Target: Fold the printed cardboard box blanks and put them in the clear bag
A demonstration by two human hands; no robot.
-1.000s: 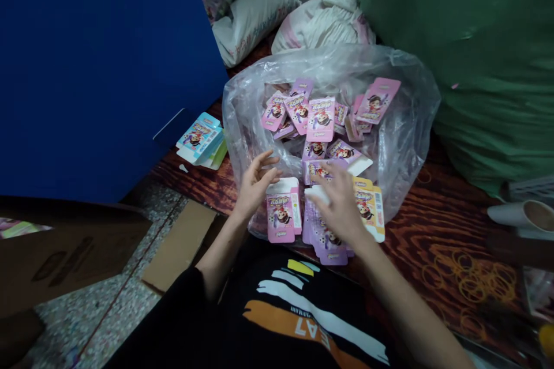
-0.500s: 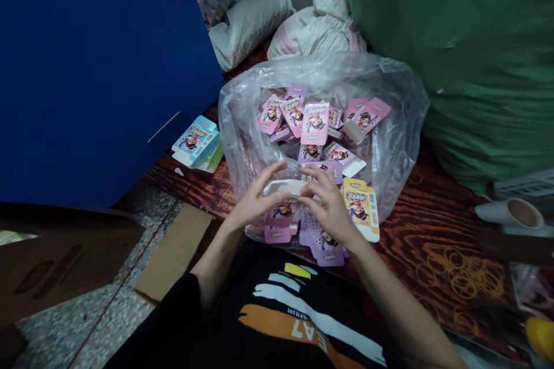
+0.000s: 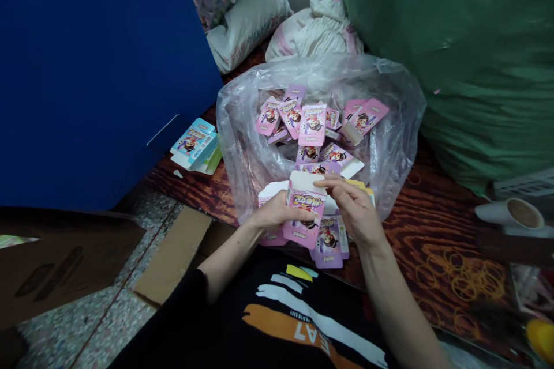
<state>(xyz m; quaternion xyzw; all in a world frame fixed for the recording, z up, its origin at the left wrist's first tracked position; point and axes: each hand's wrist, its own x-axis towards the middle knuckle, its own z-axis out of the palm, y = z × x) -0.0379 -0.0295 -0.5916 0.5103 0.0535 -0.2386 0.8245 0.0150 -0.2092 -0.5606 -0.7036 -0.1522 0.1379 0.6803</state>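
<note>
My left hand is closed on a small pink printed carton, its thumb across the front panel. The carton's white top flap is raised. At that flap's right corner, the fingertips of my right hand pinch the edge. Beneath my hands lie a purple carton and another pink carton, partly hidden by the left hand. A yellow carton shows only partly behind my right hand. Past them, a clear plastic bag spreads around several pink and purple cartons.
Blue and green cartons lie left of the bag on the wood-grain table. Rubber bands and a paper roll or cup are at right. White sacks stand behind; a green sack bulges at right.
The carton in my hands has turned from edge-on to showing its pink front. My left hand now grips its side, and my right hand has moved right to the top flap.
</note>
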